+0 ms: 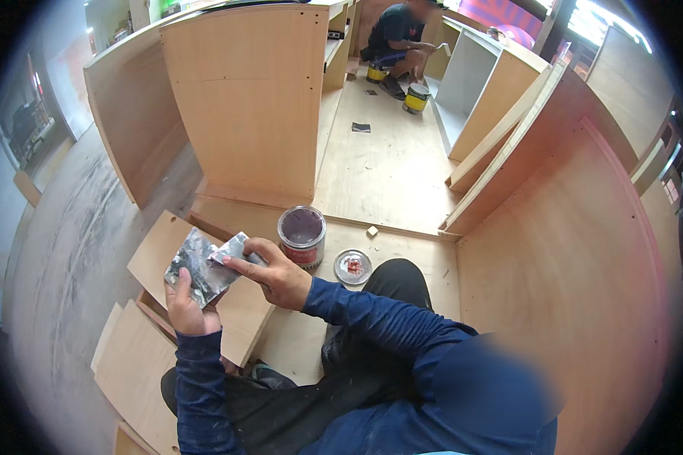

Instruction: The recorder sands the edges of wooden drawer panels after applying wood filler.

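A pale wooden floor panel (435, 267) carries an open can (303, 243), a round lid (353, 267) just beside it and a small block (372, 231). Beyond, another wooden panel (402, 178) bears a dark square sheet (361, 128) and yellow-and-black cans (417, 99).

This looks like a furniture workshop: bare wooden cabinets (243, 106), loose panels (135, 368), an open tin (302, 246).
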Demonstrator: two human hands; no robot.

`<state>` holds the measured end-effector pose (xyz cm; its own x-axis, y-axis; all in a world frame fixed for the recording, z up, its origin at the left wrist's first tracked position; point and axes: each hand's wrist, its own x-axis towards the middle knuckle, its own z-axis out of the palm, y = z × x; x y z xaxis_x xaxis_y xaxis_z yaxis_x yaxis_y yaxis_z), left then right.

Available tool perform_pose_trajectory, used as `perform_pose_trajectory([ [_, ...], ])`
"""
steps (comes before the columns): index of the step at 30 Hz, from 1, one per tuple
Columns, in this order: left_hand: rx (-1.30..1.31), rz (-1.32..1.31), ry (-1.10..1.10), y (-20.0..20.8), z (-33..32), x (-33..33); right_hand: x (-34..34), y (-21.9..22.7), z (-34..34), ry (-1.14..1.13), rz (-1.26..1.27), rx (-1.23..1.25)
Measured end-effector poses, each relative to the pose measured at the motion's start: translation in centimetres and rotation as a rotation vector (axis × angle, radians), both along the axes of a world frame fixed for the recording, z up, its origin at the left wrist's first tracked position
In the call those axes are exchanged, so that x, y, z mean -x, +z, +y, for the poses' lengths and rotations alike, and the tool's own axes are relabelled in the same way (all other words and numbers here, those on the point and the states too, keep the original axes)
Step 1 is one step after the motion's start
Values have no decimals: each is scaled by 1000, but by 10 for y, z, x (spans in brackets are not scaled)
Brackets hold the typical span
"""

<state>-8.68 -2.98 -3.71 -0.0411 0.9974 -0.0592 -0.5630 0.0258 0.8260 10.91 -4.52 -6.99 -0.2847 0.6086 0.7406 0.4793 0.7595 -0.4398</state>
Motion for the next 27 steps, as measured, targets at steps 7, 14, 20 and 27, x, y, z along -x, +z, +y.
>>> perform_pose_trajectory([
  [7,-131,-49,58,17,2,22,-3,-25,6,132,58,278],
  [14,109,-284,97,10,24,26,-36,-39,34,452,899,733],
  [20,15,-224,-68,4,15,15,-34,-19,14,497,968,885],
  [27,21,-252,-42,10,12,12,-23,10,10,539,1177,995],
])
